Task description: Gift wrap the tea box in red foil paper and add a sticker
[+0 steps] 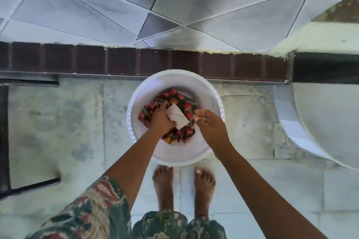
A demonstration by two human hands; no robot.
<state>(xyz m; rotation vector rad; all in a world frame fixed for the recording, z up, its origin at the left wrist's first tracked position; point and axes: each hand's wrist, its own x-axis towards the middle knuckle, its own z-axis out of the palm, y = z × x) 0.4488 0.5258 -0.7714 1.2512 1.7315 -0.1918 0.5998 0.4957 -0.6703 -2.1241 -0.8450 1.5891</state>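
A round white basin (pixel 211 91) stands on the concrete floor right in front of my bare feet. A bunched floral cloth (pixel 175 95), red and orange on dark, lies inside it. My left hand (pixel 160 120) is over the cloth, shut on a small white rectangular packet (pixel 178 117) with a thin dark line across it. My right hand (pixel 210 127) hovers just right of the packet, fingertips pinched together near its right corner; I make out nothing between them. No tea box, red foil paper or sticker shows in this view.
A low ledge of dark brown tiles (pixel 120 61) runs behind the basin, with pale tiled floor beyond. A large grey curved object (pixel 326 122) fills the right side. A dark metal frame (pixel 3 137) stands at the left edge. My feet (pixel 163 186) touch the basin's near rim.
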